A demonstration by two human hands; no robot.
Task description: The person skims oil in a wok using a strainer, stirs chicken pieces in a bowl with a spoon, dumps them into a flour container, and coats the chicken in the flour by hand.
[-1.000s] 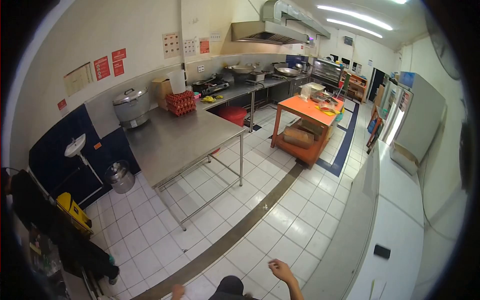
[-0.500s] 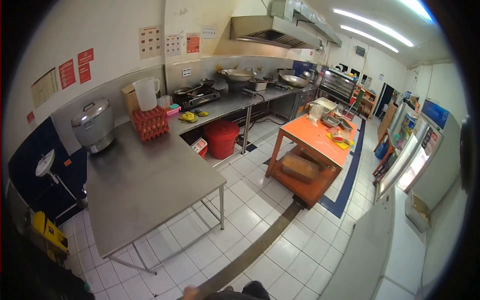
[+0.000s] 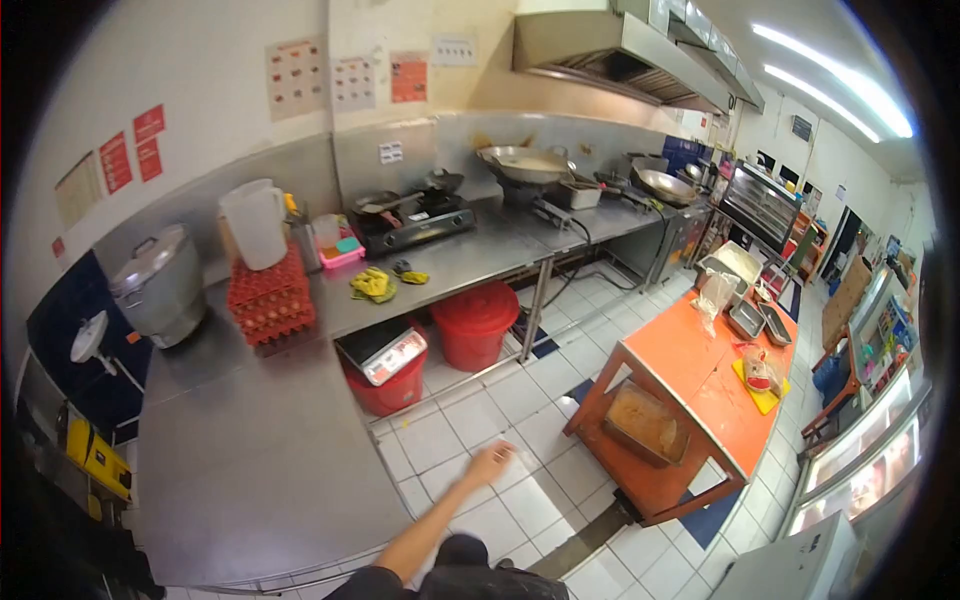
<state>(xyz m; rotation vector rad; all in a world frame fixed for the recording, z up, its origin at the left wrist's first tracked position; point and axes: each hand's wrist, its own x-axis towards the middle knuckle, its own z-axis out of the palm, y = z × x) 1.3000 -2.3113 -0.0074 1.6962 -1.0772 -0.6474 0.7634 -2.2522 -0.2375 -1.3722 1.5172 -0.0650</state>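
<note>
My left hand (image 3: 490,464) reaches forward from a dark sleeve (image 3: 365,585) over the white-tiled floor (image 3: 545,420). Its fingers are loosely bent and slightly blurred, and I see nothing held in them. It hangs between the steel table (image 3: 265,480) on the left and the orange table (image 3: 680,365) on the right, touching neither. My right hand is out of view.
Egg trays (image 3: 270,300) hold up a plastic jug (image 3: 254,222) beside a large metal pot (image 3: 160,285). A scale (image 3: 388,355) rests on a red bucket (image 3: 385,398); another red bucket (image 3: 478,325) stands beside it. Woks (image 3: 522,163) and a stove (image 3: 415,230) line the counter.
The view has shifted forward and turned, bringing the counter and orange table closer. My left hand, barely showing at the bottom edge before, has swung up and forward into view.
</note>
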